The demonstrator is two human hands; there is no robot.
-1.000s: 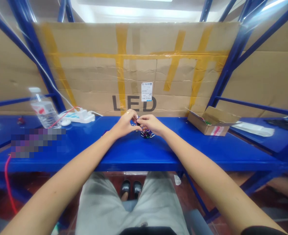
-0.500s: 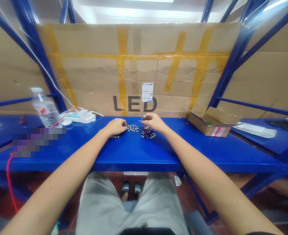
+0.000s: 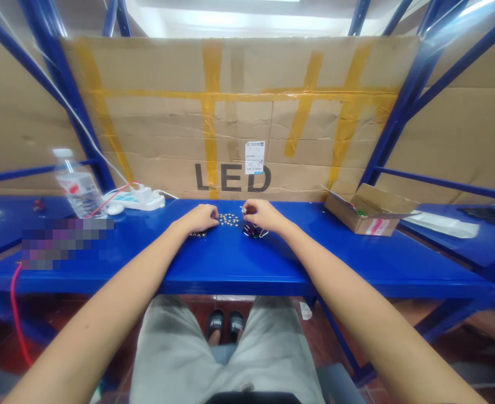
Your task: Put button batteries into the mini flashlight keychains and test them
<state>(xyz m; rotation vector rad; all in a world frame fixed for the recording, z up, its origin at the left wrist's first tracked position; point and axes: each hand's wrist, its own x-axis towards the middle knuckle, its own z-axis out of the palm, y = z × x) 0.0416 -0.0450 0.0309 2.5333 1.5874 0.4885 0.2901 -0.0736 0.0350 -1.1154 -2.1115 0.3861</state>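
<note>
My left hand [image 3: 203,217] rests on the blue tabletop with its fingers curled together; what they hold, if anything, is hidden. Beneath that hand a cluster of small dark metallic pieces [image 3: 198,234] partly shows. Between my hands lie several small gold-coloured pieces [image 3: 230,220], scattered loosely. My right hand [image 3: 263,215] pinches a small silvery piece [image 3: 244,211] between thumb and fingers, just above the table. Under it sits a heap of shiny purple, green and silver metal pieces [image 3: 254,231], some with looped ends; the hand hides part of it.
An open cardboard box [image 3: 367,210] stands at the right. On the left are a water bottle [image 3: 79,188] and a white power strip [image 3: 135,199] with cables. A large cardboard panel [image 3: 167,129] closes off the back, between blue metal posts [image 3: 392,132].
The silvery piece in my right hand has turned from upright to end-on, and the fingers have shifted slightly. My left hand stays nearly in place.
</note>
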